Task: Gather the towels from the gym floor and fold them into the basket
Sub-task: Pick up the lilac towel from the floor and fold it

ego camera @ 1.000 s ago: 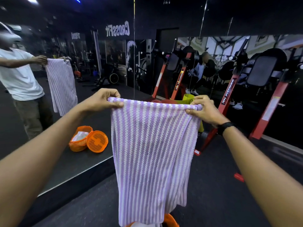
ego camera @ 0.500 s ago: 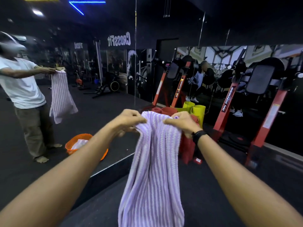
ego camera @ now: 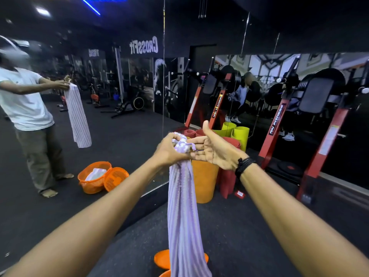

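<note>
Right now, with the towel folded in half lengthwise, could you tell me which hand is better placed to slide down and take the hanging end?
The right hand, probably. It is open beside the bunched top, holding nothing, while the left hand grips the purple striped towel and carries its weight.

Light: dim gym around me; blue neon strip (ego camera: 103, 3) and a white ceiling lamp (ego camera: 42, 11) glow overhead
Glare: mirror wall (ego camera: 119, 80) reflects
Distortion: my forearms bow at the edges
Blur: slight
</note>
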`<act>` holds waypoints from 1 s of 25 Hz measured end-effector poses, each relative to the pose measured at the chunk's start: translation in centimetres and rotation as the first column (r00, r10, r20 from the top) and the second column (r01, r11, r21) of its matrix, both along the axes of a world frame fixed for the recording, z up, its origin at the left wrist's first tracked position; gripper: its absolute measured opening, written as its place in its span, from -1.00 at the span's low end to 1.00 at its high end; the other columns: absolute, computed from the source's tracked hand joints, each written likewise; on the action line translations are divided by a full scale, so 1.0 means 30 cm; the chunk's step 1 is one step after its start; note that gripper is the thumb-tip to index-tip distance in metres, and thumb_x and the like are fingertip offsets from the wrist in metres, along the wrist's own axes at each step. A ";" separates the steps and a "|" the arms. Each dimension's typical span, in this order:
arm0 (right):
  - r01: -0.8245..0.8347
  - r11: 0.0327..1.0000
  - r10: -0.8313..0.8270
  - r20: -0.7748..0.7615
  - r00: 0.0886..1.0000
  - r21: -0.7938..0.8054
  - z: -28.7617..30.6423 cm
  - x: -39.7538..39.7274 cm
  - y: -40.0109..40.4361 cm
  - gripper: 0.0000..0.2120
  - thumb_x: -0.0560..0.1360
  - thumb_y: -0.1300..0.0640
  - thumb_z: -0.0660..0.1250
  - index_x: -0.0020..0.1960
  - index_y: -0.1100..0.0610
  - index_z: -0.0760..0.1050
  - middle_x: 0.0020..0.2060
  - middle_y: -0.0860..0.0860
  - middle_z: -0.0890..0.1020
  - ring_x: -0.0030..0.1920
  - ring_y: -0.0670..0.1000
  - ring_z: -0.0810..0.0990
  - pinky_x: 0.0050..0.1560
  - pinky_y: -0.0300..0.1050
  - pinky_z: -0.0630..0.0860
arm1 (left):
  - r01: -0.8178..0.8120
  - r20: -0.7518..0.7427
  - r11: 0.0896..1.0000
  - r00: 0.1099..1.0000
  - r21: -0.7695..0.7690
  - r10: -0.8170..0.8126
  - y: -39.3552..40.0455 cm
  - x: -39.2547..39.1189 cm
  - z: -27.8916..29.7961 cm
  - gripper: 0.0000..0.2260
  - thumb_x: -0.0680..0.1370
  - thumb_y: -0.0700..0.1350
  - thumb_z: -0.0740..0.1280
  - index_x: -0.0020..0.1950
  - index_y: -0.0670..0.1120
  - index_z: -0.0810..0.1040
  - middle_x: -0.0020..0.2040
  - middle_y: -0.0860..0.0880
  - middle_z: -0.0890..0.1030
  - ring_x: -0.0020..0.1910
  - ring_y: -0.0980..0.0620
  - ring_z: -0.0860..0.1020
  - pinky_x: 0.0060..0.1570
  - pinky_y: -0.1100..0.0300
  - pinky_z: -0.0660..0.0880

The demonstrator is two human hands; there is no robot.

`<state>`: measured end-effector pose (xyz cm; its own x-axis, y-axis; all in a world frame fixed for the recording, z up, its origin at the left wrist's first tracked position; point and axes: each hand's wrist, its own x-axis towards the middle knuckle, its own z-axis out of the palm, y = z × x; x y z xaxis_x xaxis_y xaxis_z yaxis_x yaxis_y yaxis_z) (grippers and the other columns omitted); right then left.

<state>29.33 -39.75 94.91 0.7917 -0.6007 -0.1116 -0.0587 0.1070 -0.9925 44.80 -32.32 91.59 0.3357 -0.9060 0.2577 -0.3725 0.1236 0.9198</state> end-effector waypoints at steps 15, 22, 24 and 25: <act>0.236 0.928 -0.132 0.340 0.931 -0.287 -0.007 0.018 -0.026 -0.71 0.39 0.31 0.47 0.10 0.24 0.57 0.01 0.10 0.69 0.03 0.07 0.67 0.00 -0.06 0.59 | 0.349 -0.387 0.911 0.827 -0.218 -0.409 0.081 0.179 0.102 -0.22 0.21 0.16 0.59 0.31 -0.16 0.48 0.14 -0.11 0.64 0.12 -0.08 0.61 0.06 0.10 0.57; 0.217 0.935 -0.104 0.368 0.924 -0.279 0.015 0.005 -0.028 -0.66 0.37 0.26 0.47 0.13 0.17 0.54 0.02 0.06 0.68 0.02 0.03 0.67 -0.05 -0.09 0.60 | 0.111 -0.355 0.978 0.920 -0.178 -0.169 0.096 0.096 0.042 -0.69 0.45 -0.23 0.46 0.17 -0.25 0.57 0.10 -0.16 0.66 0.08 -0.11 0.64 0.14 -0.02 0.56; 0.090 0.901 -0.046 0.113 0.993 -0.424 -0.025 -0.030 -0.045 -0.61 0.38 0.26 0.48 0.18 0.11 0.52 0.07 0.01 0.68 0.06 -0.01 0.66 -0.02 -0.09 0.60 | 0.052 -0.416 0.976 0.899 -0.210 -0.137 0.088 0.083 0.048 -0.72 0.45 -0.22 0.46 0.14 -0.23 0.59 0.06 -0.12 0.68 0.06 -0.09 0.65 0.07 0.04 0.59; 0.034 0.886 -0.036 0.004 0.999 -0.462 -0.059 -0.050 -0.055 -0.63 0.38 0.27 0.49 0.15 0.10 0.54 0.06 -0.02 0.69 0.05 -0.03 0.66 -0.01 -0.10 0.60 | 0.054 -0.376 0.980 0.918 -0.191 -0.123 0.083 0.088 0.042 -0.72 0.44 -0.21 0.47 0.13 -0.22 0.60 0.04 -0.10 0.69 0.04 -0.07 0.66 0.04 0.07 0.60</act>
